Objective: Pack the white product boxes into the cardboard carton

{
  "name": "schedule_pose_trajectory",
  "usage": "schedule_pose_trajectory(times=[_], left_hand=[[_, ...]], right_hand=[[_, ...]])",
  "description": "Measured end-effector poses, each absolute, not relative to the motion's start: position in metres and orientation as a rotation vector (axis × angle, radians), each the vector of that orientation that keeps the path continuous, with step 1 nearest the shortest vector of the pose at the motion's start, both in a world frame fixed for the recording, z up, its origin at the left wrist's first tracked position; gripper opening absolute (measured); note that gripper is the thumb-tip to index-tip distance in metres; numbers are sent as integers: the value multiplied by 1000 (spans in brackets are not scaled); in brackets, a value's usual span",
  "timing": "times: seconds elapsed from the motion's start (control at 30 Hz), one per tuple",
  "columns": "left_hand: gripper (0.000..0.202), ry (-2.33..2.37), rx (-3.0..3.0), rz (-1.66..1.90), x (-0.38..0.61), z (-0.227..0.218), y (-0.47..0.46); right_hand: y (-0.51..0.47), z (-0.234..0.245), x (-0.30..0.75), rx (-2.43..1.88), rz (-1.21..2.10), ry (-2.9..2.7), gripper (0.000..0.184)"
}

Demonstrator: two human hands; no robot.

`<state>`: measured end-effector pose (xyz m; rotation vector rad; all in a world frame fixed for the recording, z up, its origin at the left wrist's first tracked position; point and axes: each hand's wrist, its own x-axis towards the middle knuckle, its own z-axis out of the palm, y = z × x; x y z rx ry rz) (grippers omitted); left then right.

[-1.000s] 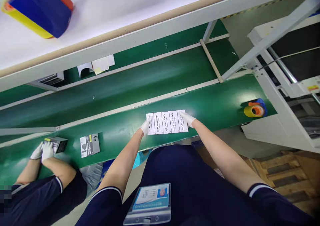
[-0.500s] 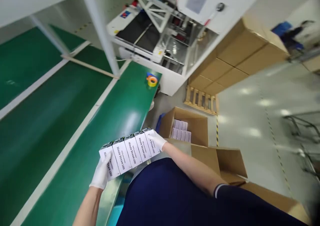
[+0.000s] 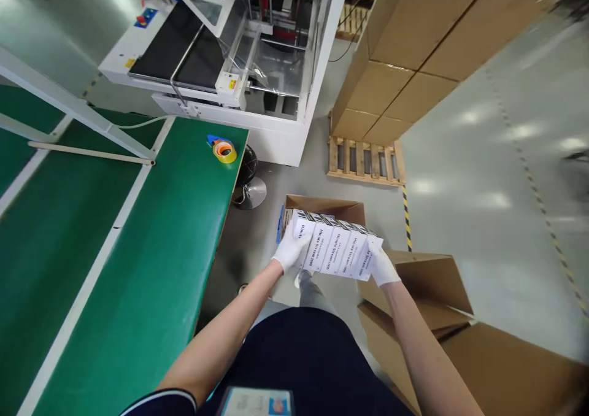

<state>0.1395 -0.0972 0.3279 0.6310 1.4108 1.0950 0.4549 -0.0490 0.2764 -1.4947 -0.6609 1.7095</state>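
Both gloved hands (left [image 3: 289, 250], right [image 3: 381, 269]) clamp a row of white boxes [image 3: 335, 250] above an open carton [image 3: 331, 208].

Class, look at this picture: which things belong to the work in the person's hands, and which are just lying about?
In hand: row of white boxes, pressed between left hand and right hand; open carton on the floor just behind it.
Lying about: tape roll on the green belt; wooden pallet; stacked cartons; stool.

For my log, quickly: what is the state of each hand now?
Left hand: closed on the left end of the row of white boxes.
Right hand: closed on its right end.
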Motion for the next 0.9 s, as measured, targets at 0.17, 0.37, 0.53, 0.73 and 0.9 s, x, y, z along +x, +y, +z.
schedule_pose_trajectory(times=[0.17, 0.37, 0.53, 0.73, 0.9], left_hand=[[71, 1437, 354, 1008, 180, 219, -31], [71, 1493, 189, 980, 161, 78, 18], [79, 1448, 114, 1056, 167, -22, 35], [87, 1364, 61, 1100, 171, -82, 35], [80, 1351, 11, 1055, 161, -108, 42]], right_hand=[[24, 182, 486, -1847, 1701, -633, 55], [92, 67, 464, -1992, 1646, -766, 57], [112, 1, 456, -2099, 1304, -1030, 59], [101, -30, 447, -2235, 970, -1198, 54], [103, -48, 434, -2278, 909, -1185, 57]])
